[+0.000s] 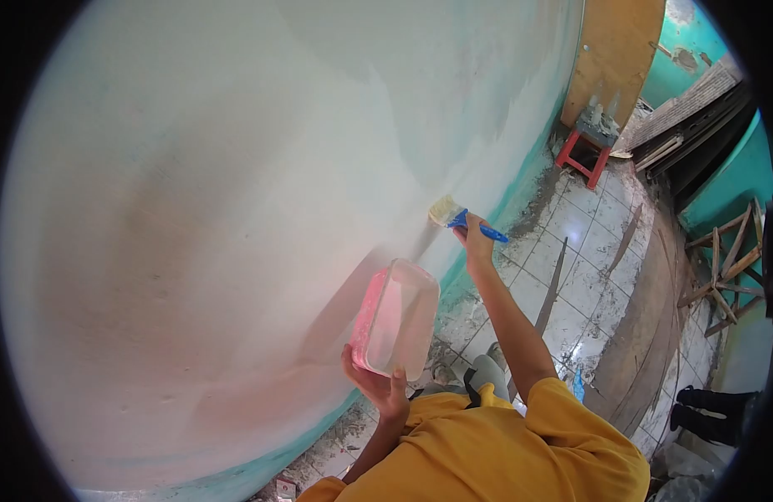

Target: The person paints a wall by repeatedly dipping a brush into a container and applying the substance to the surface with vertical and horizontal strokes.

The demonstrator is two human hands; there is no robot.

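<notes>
My right hand [478, 240] is closed around the blue handle of a paintbrush [446, 212]. Its pale, wide bristles are right at the wall [319, 167], which is whitish with damp-looking grey patches and a turquoise strip along its foot. Below and to the left of the brush, my left hand [385, 391] grips a pink-tinted plastic tub [378, 326] by its lower end, thumb on the near rim. The tub is tilted beside the wall and throws a shadow on it. Pale residue coats its inside.
A red stool [584, 159] with stained items on top stands by a wooden board [616, 58]. Planks [687, 117] lean at the right, above a wooden frame [729, 268]. Long strips and debris lie on the tiled floor [570, 222]. Another person's dark shoes [704, 414] show lower right.
</notes>
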